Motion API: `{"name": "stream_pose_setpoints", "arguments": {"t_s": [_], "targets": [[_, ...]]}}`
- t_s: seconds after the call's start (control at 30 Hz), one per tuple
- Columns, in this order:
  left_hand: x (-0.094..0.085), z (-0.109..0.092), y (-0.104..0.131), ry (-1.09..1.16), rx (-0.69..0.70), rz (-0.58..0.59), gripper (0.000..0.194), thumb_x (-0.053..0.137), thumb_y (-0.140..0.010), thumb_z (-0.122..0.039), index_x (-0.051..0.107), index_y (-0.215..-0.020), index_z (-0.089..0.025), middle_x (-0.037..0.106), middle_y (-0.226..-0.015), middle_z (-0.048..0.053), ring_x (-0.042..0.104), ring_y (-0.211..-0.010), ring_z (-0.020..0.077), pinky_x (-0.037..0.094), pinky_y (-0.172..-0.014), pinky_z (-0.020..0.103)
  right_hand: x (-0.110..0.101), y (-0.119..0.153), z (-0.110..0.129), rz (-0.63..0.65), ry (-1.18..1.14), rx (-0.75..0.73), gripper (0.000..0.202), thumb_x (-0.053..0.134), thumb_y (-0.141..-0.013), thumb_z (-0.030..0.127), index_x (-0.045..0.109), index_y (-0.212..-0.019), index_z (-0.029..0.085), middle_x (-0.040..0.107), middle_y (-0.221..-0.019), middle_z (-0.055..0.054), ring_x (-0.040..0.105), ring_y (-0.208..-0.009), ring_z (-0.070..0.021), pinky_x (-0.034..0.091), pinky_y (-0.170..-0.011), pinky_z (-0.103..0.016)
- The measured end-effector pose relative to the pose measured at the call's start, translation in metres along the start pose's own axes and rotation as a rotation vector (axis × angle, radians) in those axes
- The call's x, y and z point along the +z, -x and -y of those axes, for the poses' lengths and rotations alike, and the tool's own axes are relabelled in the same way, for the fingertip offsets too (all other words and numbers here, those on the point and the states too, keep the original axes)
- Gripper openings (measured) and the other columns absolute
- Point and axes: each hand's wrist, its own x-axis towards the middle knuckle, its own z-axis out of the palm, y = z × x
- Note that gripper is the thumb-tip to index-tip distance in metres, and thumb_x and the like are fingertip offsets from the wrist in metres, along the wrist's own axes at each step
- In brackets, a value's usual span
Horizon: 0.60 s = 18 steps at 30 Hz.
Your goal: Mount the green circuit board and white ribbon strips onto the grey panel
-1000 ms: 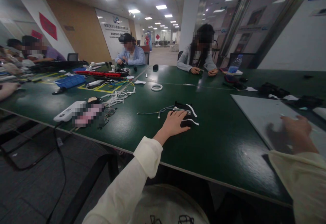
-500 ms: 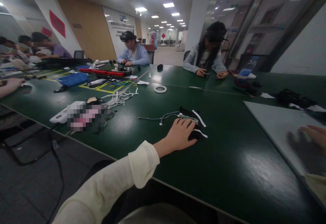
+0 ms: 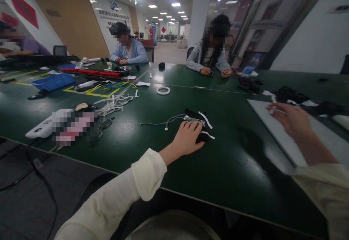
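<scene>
My left hand lies palm down, fingers spread, over a black part and a green circuit board. The hand hides much of both. Thin grey-blue wires with white plugs run left from the board. One white strip lies beyond the board; another white strip lies across the black part. My right hand is above a pale board at the right. Its fingers are pinched on a small slim white piece, too blurred to name.
A white tape roll lies beyond my left hand. Left of it are a heap of white strips, a blue tray and a white power strip. Black items lie at the far right. Two people sit across the green table.
My right hand has come in from the right edge, over the pale board, with a small white piece in its fingers. The view has turned right; my left hand stays on the black part.
</scene>
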Motion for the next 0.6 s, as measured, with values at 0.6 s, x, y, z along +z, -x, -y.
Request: {"name": "stream_pose_setpoints", "arguments": {"t_s": [0.6], "targets": [[0.004,0.0,0.004,-0.066,0.056,-0.033,0.048,0.04,-0.086,-0.037,0.036,-0.131,-0.022,0.038,-0.138,0.007,0.032,-0.126,0.0246,0.023,-0.105,0.043,0.152,0.218,0.142,0.528,0.83,-0.636,0.043,0.033,-0.09,0.032,0.042,-0.129,0.016,0.054,-0.102,-0.02,0.057,-0.09,-0.0343,0.046,-0.065,-0.042]]}}
